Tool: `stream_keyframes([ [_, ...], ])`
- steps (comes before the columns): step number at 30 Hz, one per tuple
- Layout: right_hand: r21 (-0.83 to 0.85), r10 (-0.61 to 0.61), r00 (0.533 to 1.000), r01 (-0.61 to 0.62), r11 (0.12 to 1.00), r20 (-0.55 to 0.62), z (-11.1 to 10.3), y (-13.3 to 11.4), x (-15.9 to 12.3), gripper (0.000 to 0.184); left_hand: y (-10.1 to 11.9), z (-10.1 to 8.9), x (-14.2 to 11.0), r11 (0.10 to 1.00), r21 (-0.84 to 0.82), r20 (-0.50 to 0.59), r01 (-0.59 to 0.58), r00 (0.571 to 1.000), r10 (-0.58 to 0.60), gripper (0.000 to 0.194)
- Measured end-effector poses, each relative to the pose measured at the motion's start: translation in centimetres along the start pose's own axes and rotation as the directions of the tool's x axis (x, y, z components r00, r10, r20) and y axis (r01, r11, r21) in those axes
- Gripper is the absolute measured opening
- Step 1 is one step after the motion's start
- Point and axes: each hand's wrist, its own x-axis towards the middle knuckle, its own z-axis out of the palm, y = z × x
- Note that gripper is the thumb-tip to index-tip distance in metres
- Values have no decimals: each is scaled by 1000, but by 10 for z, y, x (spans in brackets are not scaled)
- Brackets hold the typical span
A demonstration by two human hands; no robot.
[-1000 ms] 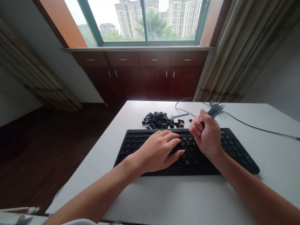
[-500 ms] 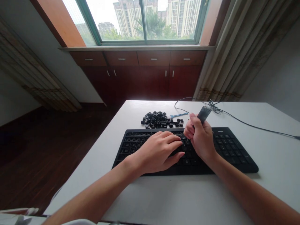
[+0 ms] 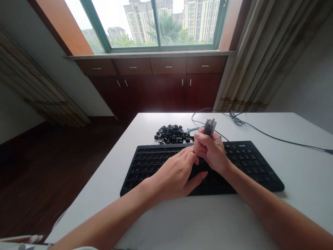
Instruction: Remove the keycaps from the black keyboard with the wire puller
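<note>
A black keyboard (image 3: 153,166) lies on the white table, with bare sockets showing over much of its left side and keycaps in place on its right. My right hand (image 3: 212,149) is a fist around a dark keycap puller (image 3: 209,127), held upright over the middle of the keyboard. Metal prongs stick out of the puller's top; its lower end is hidden. My left hand (image 3: 179,170) rests over the keyboard's centre, thumb apart and fingers bent, their tips against or just beside my right fist. Whatever lies under those fingertips is hidden.
Behind the keyboard is a heap of loose black keycaps (image 3: 171,133), with a small blue tool (image 3: 192,129) beside it. A black cable (image 3: 275,137) runs from the keyboard across the back of the white table (image 3: 192,215), partly bundled. Beyond stand cabinets (image 3: 166,86) under a window.
My right hand has moved left and tipped the puller more upright. My left fingers have curled in and now meet the right fist. The view has shifted slightly.
</note>
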Motion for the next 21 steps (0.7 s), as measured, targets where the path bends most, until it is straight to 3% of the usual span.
stream_keyframes([
  [4, 95, 11, 999, -8, 995, -37, 0, -1, 1, 35, 1, 9, 0, 991, -38, -73, 129, 989, -132, 33],
  [9, 81, 12, 999, -16, 997, 46, -2, -2, -1, 34, 0, 14, 12, 988, 106, 5, 112, 994, -113, 67],
  [12, 103, 30, 998, -34, 994, 46, -6, -4, -2, 32, 0, 18, 22, 981, 151, 40, 121, 991, -128, 71],
  [16, 97, 50, 998, -46, 994, -39, -3, -5, 0, 35, 2, 25, 30, 983, 134, 49, 122, 990, -130, 65],
  [21, 146, 16, 989, 6, 989, -150, 5, 0, -3, 32, -1, 33, 30, 990, 118, -1, 81, 997, -82, 58],
])
